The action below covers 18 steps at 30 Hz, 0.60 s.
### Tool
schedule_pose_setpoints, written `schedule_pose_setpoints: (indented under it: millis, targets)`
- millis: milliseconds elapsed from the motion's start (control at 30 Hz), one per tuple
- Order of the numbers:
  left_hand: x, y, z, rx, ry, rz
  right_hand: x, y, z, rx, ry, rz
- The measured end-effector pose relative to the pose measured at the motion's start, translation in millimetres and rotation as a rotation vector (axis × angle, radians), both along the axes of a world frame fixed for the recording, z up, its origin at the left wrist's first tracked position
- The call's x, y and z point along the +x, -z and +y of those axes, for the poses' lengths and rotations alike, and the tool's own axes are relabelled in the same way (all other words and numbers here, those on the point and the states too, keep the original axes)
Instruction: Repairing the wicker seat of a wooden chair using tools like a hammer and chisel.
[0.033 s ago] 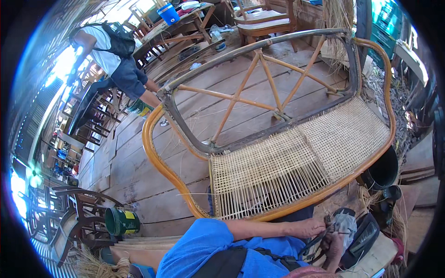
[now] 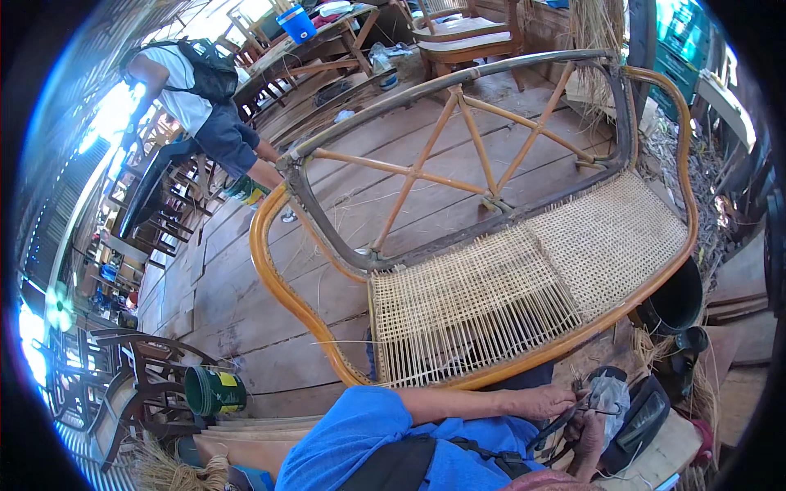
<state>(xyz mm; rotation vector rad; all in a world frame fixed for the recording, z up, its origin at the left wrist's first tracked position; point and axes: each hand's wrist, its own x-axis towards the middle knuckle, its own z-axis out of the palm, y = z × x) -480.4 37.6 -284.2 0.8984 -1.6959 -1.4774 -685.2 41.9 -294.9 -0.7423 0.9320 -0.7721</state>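
Dark wooden chairs (image 2: 110, 419): standing at far left, frames overlapping.

Fibre strips (image 2: 176, 473): lying bundled at the lower left edge.

Co-worker (image 2: 187, 106): bending forward, wearing a white top, blue shorts and a dark backpack (image 2: 214, 72).

Green bucket (image 2: 209, 390): resting on the plank floor (image 2: 278, 372), showing a yellow label.

Blue container (image 2: 296, 26): sitting on a cluttered table at the back.

Settee (image 2: 508, 219): standing directly before the person, filling the centre; its glossy orange-brown arms are curving outward, its back rods crossing.

Left cane panel (image 2: 471, 278): showing finished mesh toward the back, bare parallel strands running to the front rail.

Left hand (image 2: 544, 403): curling its fingers just beside the right; what it is gripping, one cannot tell.

Right hand (image 2: 585, 430): bending its fingers near a thin dark item (image 2: 604, 410); whether it is gripping this, one cannot tell.

Right cane panel (image 2: 610, 241): covering its half in close mesh.

Clear plastic bag (image 2: 610, 394): lying crumpled just beside the right hand.

Dark bucket (image 2: 675, 299): standing near the settee's right end.
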Motion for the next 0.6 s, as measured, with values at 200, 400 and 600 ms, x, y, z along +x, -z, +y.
schedule_pose_setpoints:
  millis: [200,400,600]
  targets:
    - [8.0,7.0,-5.8,-0.376,0.153,-0.048,2.2,-40.7,-6.3,0.218,0.137,0.093]
    - [-28.7,-54.8,-5.9,-0.362,-0.199,-0.376,-12.7,24.1,-8.3,-1.070,-0.385,0.688]
    - [-36.2,-16.9,-0.9,-0.404,-0.259,-0.464,17.2,-8.8,15.5,-0.288,-0.282,0.832]
